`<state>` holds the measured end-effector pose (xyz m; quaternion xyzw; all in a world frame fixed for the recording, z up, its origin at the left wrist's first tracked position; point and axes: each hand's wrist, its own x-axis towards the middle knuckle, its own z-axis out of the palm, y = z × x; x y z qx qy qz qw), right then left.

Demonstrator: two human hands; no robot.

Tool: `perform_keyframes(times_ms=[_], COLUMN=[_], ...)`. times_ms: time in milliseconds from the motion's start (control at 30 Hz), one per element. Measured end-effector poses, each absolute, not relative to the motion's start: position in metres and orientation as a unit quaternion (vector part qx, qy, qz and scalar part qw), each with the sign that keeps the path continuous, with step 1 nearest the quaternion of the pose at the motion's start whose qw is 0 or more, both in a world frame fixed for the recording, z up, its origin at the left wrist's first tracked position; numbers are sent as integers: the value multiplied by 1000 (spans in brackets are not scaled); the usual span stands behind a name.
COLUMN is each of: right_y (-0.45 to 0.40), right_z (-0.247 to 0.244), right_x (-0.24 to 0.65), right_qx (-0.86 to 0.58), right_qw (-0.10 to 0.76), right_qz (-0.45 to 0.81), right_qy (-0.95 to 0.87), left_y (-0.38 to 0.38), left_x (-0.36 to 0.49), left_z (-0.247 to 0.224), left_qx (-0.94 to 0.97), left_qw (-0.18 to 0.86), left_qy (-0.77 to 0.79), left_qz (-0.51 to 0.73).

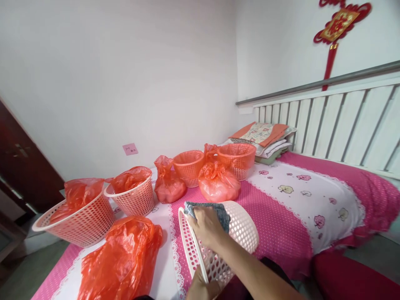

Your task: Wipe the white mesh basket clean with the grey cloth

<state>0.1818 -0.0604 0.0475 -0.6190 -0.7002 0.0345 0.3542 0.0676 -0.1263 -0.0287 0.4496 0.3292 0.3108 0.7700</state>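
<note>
A pale plastic basket [245, 227] with a perforated wall is tilted on its side near me, its rim facing left. My left hand [204, 286] grips the rim at the lower edge of the view, fingers closed around it. With my right hand [208, 227] I press a grey-blue cloth [223, 211] over the upper part of the same rim, the fingers bent around it. To the left of the basket lies a crumpled red plastic bag [123, 254]. My right forearm hides part of the basket wall.
Red-bag-lined baskets [83, 221], [133, 196] stand on the left of the bed. Behind are tied red bags [170, 185], [218, 183] and further baskets [189, 166], [237, 160]. Folded bedding [262, 135] lies by the white headboard [337, 121]. A red seat [350, 275] is at lower right.
</note>
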Motion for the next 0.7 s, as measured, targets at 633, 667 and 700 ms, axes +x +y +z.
perform_keyframes(times_ms=[633,667,700], right_y=[-57,-51,-47], right_z=[-48,-51,-55], right_x=[288,299,309], right_qx=[-665,-681,-693], right_qw=[451,456,463], right_qz=[-93,-69,-51], right_qy=[-588,-569,-550], left_y=[-108,-106,-103], left_x=[62,62,62], left_z=[-24,-26,-28], left_qx=[411,416,421], left_qw=[783,782,780], left_qy=[296,294,295], left_qz=[362,359,357])
